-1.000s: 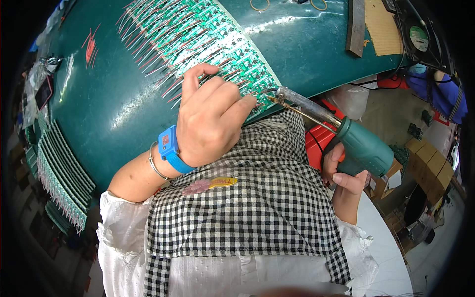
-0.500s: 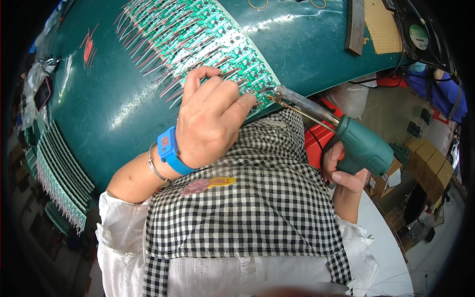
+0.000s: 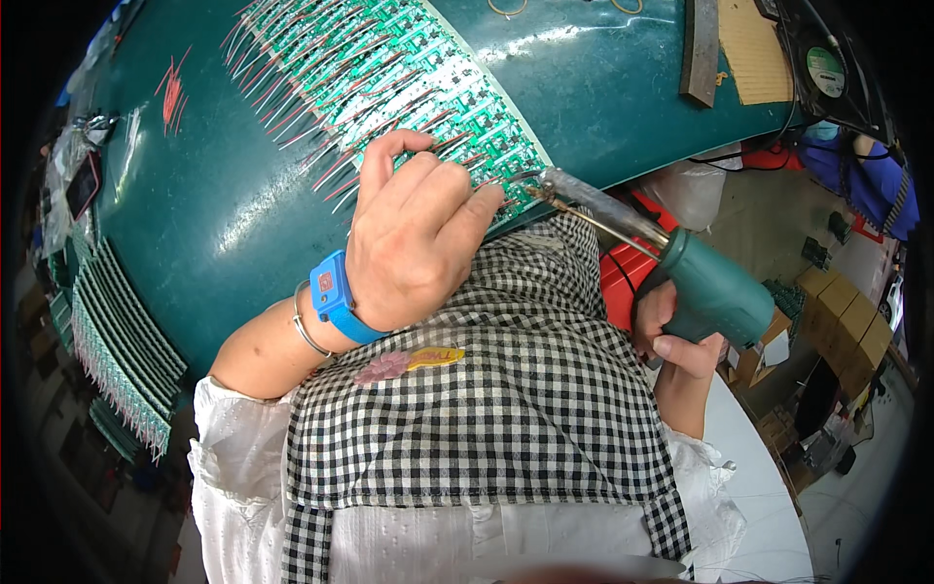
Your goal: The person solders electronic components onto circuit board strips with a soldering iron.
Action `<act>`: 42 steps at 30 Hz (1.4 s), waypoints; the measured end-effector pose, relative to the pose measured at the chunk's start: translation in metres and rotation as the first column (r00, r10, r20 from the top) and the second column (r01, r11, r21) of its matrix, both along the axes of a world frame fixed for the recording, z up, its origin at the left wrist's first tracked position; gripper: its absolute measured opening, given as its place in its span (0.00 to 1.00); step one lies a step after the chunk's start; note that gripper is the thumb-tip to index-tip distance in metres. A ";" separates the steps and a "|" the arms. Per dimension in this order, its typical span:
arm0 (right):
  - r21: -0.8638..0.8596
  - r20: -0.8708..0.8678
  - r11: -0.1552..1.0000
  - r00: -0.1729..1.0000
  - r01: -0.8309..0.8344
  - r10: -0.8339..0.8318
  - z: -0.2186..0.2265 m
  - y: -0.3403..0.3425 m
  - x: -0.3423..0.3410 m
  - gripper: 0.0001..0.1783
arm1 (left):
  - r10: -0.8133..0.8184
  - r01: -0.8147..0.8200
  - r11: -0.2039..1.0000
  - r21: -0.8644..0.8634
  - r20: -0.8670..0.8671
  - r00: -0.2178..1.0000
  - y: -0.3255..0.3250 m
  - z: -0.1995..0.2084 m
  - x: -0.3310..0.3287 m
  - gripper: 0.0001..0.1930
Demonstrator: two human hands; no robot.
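Note:
A panel of green circuit boards (image 3: 496,127) lies at the table's near edge, with rows of red and white wires (image 3: 331,107) sticking out to its left. My left hand (image 3: 413,229) rests over the panel's near end. Its fingers are bent and closed at a thin red wire (image 3: 484,182), though the fingertips are partly hidden. In my right hand (image 3: 676,336) is a green soldering gun (image 3: 715,287), gripped by its handle. The gun's metal barrel points up and left, its tip at the panel's near right corner, close to my left fingertips.
Loose red wires (image 3: 173,97) lie on the green table (image 3: 243,282) at the far left. A stack of wired boards (image 3: 126,341) stands at the left edge. A dark metal bar (image 3: 698,54), cardboard (image 3: 754,58) and a solder spool (image 3: 825,73) are at the far right. Boxes (image 3: 844,321) stand at right.

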State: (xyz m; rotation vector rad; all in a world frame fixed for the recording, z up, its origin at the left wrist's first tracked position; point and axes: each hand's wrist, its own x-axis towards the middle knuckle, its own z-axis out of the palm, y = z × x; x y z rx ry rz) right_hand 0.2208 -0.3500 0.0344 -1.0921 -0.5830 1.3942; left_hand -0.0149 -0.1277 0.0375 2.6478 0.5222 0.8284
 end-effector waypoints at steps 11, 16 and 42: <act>0.047 -0.036 0.997 0.998 0.055 -0.053 0.009 0.014 -0.002 0.32 | -0.011 0.011 1.000 -0.012 -0.026 1.000 0.001 0.001 -0.002 0.17; 0.001 -0.039 0.994 0.993 0.112 -0.112 0.011 0.013 -0.005 0.32 | -0.038 0.039 0.999 0.020 -0.047 0.998 0.002 0.000 -0.004 0.11; 0.034 -0.064 0.998 0.996 0.060 -0.058 -0.001 -0.014 -0.001 0.38 | -0.032 0.033 0.999 -0.036 0.025 0.999 -0.010 -0.004 -0.005 0.11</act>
